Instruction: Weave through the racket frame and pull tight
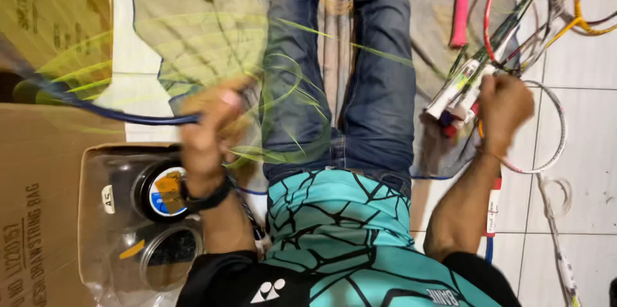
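My left hand (209, 130), with a black watch on the wrist, grips the rim of a dark blue racket frame (122, 114) that reaches out to the left. Loose yellow-green string (289, 88) whirls in blurred loops around that hand and over my jeans (379, 101). A thin strand of it crosses my lap toward my right hand (504, 106). That hand is clenched in a fist beside a bundle of racket handles (453, 98) and inside the curve of a white racket frame (558, 130). What lies inside the fist is hidden.
A clear plastic tub (96, 217) by my left arm holds a black string reel (159, 191) and a second reel (168, 257). Cardboard boxes (38, 172) lie left. Several rackets (533, 5) and a pink handle (460, 5) are piled at the upper right on white tiles (581, 185). A cloth (193, 18) lies under my legs.
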